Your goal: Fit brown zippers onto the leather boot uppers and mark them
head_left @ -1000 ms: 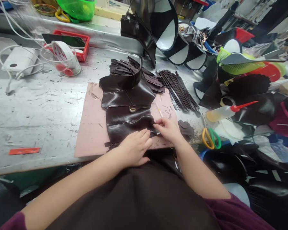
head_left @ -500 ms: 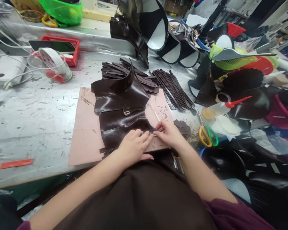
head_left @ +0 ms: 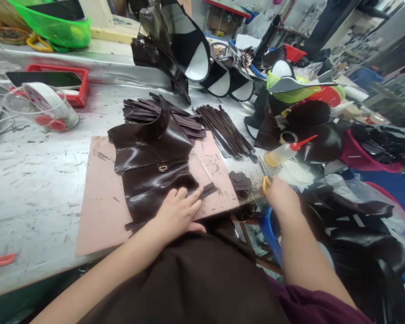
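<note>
A shiny dark brown leather piece point(head_left: 151, 148) with a small gold buckle lies on a pink board point(head_left: 97, 193). My left hand point(head_left: 180, 209) rests with spread fingers on its lower right edge, where a short dark strip point(head_left: 208, 190) sticks out past the fingertips. To the right, my right hand point(head_left: 281, 194) is closed on the yellow handle of the scissors point(head_left: 265, 183), whose blades point away at the table's edge. A thin white stick point(head_left: 206, 170) lies on the board.
Dark strips point(head_left: 226, 130) are piled behind the board. A glue bottle with a red nozzle point(head_left: 279, 155) lies beyond the scissors. Dark scraps point(head_left: 240, 183) sit beside the board. At the left are a red basket point(head_left: 84, 92) and a tape roll point(head_left: 42, 96).
My right hand has left the leather edge, moved right and taken hold of the scissors. The view has shifted right. My left hand stays on the leather.
</note>
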`<state>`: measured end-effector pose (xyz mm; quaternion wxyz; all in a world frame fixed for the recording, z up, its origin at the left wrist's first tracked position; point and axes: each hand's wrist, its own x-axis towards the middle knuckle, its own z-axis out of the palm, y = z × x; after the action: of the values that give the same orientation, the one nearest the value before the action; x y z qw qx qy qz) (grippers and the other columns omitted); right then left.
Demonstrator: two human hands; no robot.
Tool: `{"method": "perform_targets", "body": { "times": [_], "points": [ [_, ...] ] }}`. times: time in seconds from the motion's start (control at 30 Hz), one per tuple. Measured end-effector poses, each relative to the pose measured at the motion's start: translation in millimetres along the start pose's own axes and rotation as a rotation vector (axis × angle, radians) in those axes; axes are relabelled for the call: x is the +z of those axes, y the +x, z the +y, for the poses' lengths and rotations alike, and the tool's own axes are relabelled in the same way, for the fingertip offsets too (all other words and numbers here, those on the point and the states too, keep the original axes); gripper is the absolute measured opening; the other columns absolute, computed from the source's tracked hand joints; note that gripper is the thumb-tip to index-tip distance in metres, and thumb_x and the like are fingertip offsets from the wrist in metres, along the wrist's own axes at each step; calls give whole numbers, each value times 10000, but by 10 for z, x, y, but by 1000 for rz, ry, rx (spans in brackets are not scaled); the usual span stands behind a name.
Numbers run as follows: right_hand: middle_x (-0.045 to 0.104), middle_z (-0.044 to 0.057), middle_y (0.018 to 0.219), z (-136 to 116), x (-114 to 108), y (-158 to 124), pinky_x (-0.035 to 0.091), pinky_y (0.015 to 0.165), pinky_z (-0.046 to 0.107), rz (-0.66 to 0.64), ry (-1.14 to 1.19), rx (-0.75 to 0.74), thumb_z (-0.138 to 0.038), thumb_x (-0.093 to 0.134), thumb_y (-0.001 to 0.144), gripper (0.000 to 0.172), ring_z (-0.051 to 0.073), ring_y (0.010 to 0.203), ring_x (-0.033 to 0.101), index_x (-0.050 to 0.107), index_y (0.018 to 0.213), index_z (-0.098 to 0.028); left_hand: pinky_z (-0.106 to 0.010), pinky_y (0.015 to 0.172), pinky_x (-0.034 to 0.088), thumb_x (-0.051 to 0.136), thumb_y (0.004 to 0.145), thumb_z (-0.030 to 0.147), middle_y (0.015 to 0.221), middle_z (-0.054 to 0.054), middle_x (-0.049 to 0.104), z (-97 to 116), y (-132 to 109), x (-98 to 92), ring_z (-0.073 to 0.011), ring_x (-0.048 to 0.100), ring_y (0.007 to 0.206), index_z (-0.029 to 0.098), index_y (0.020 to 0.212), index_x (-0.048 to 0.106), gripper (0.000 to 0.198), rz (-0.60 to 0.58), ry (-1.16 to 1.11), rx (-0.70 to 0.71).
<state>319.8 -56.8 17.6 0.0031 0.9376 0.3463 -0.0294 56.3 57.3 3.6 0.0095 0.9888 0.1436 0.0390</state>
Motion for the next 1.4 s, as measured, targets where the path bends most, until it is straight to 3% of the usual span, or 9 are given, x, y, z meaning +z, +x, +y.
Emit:
{"method": "perform_targets", "body": {
  "times": [0.1, 0.2, 0.3, 0.47, 0.6, 0.83, 1.13, 1.27, 1.4],
  "points": [
    [578, 238, 1012, 298, 32, 198, 425, 735, 408, -169, -119, 111, -131, 418, 751, 551, 324, 908, 582, 347, 1290, -42, -378, 720, 317, 429, 612, 777, 1363, -32, 399, 9, -57, 23, -263, 444, 881, 191, 1047, 594, 748, 16, -32, -18],
    [543, 201, 1110, 374, 11, 159, 430, 758, 356, -114, -29, 140, -168, 485, 722, 659, 289, 963, 563, 277, 1344, -102, -383, 779, 310, 383, 619, 796, 1381, -38, 370, 2, -103, 41, -270, 435, 937, 166, 1138, 555, 834, 40, -93, -54],
    [564, 129, 1047, 324, -14, -129, 451, 673, 333, -190, 217, 152, -343, 514, 745, 694, 236, 798, 593, 237, 1362, -189, -374, 813, 303, 350, 643, 794, 1389, -38, 356, -16, -124, 50, -262, 435, 962, 158, 1187, 524, 855, 45, -154, -84],
    [526, 2, 729, 80, 108, -884, 424, 532, 272, -613, 698, -183, -526, 529, 700, 631, 144, 577, 504, 380, 1221, -202, -366, 816, 303, 339, 661, 784, 1384, -49, 363, -35, -134, 47, -260, 439, 974, 168, 1203, 512, 838, 35, -185, -96],
    [458, -37, 649, -211, 193, -1160, 416, 525, 247, -812, 851, -267, -616, 372, 774, 529, 110, 541, 476, 408, 1113, -211, -371, 829, 299, 326, 669, 783, 1385, -45, 364, -37, -144, 59, -260, 435, 973, 171, 1193, 516, 827, 58, -178, -87],
    [456, -57, 584, -606, 153, -1034, 391, 456, 208, -779, 768, -268, -586, 376, 793, 445, 83, 445, 455, 459, 1037, -224, -368, 803, 316, 358, 677, 763, 1338, -73, 426, -50, -157, 67, -245, 449, 932, 166, 1183, 523, 800, 102, -189, -70],
    [391, -80, 481, -738, 117, -1118, 317, 351, 177, -721, 839, -181, -604, 382, 774, 446, 67, 360, 360, 488, 916, -194, -380, 798, 316, 364, 694, 748, 1303, -66, 472, -45, -161, 102, -257, 452, 933, 161, 1148, 556, 767, 119, -186, -62],
    [346, -78, 466, -700, 161, -1197, 289, 332, 179, -640, 873, -180, -609, 381, 772, 448, 66, 361, 318, 496, 858, -185, -384, 790, 318, 383, 703, 731, 1296, -56, 482, -28, -158, 93, -264, 453, 938, 171, 1129, 574, 729, 113, -145, -66],
    [348, -75, 479, -446, 151, -1142, 290, 335, 193, -525, 859, -109, -605, 391, 764, 470, 81, 364, 332, 503, 961, -194, -382, 788, 322, 407, 709, 712, 1287, -48, 491, -20, -147, 74, -264, 460, 938, 176, 1122, 580, 699, 116, -112, -57]
  ]
}}
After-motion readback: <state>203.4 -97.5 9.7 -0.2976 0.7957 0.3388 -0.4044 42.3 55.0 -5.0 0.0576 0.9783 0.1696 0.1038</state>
